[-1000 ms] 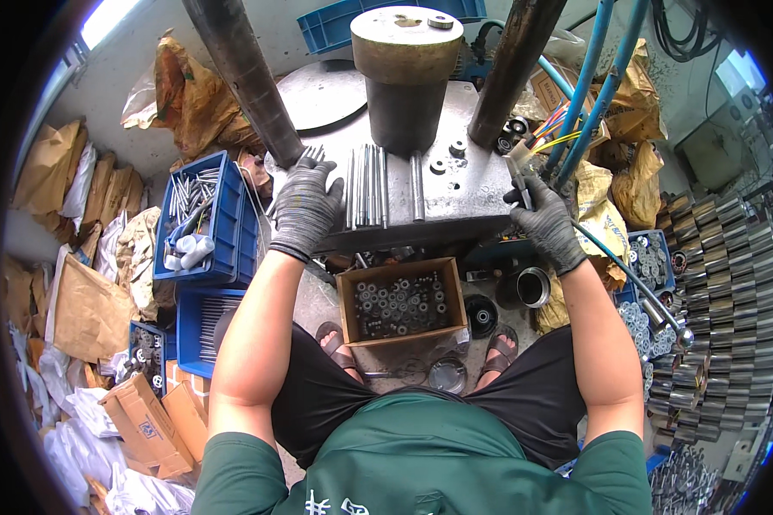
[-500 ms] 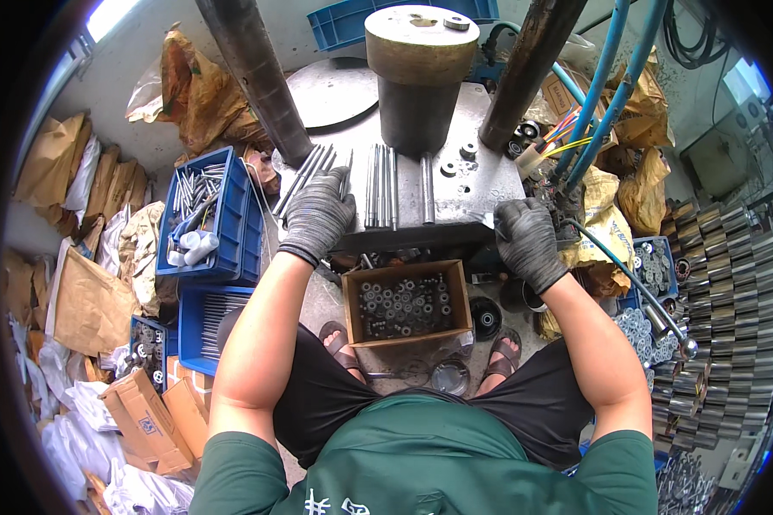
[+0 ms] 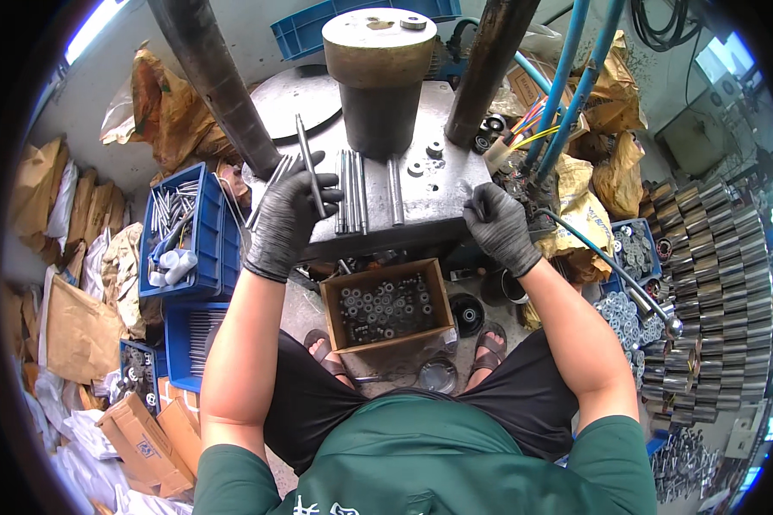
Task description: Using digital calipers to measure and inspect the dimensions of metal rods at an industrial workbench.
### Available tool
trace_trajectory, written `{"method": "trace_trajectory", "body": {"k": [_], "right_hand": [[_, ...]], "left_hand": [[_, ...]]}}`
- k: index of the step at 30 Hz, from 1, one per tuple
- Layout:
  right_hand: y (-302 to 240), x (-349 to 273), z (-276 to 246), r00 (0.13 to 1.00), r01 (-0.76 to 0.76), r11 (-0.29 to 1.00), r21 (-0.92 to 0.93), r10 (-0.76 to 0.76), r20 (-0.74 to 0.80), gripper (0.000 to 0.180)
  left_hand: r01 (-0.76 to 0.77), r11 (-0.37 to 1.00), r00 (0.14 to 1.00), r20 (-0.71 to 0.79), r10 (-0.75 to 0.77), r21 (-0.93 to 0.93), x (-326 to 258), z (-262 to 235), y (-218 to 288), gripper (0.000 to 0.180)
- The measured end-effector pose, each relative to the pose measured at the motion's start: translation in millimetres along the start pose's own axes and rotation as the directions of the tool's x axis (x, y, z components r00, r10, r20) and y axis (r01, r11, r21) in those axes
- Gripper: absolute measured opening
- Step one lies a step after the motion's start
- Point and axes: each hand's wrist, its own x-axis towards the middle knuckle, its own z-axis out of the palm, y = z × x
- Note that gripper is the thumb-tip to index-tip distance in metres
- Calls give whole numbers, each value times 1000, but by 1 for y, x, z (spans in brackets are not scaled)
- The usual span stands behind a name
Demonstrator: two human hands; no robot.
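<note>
Over the desk's (image 3: 417, 204) left side, a gloved left hand (image 3: 282, 221) clasps a metal rod (image 3: 307, 160) near other rods (image 3: 357, 193). Well apart, the right hand (image 3: 503, 230) curls at the desk's front right, its contents unclear.

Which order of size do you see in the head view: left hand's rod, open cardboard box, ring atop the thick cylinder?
1. Open cardboard box
2. Rod in the left hand
3. Ring atop the thick cylinder
</note>
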Motion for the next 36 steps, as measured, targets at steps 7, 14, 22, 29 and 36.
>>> {"method": "trace_trajectory", "body": {"k": [7,14,22,29,36], "right_hand": [[-54,1,8,943,-256,642,723,330,40,20],[-64,1,18,919,-322,546,773,376,117,22],[-74,-1,1,824,-495,311,811,464,325,37],[-75,2,-27,973,-173,964,201,135,187,66],[-73,4,-41,949,314,893,-321,-301,93,38]], "left_hand": [[126,992,981,147,-124,-1,-11,48,-51,42],[102,951,973,169,-157,293,-15,89,-72,14],[144,965,969,166,-182,217,-6,95,-81,10],[275,953,961,5,-278,130,-3,90,-62,18],[342,938,939,-17,-343,-52,2,80,-64,8]]}}
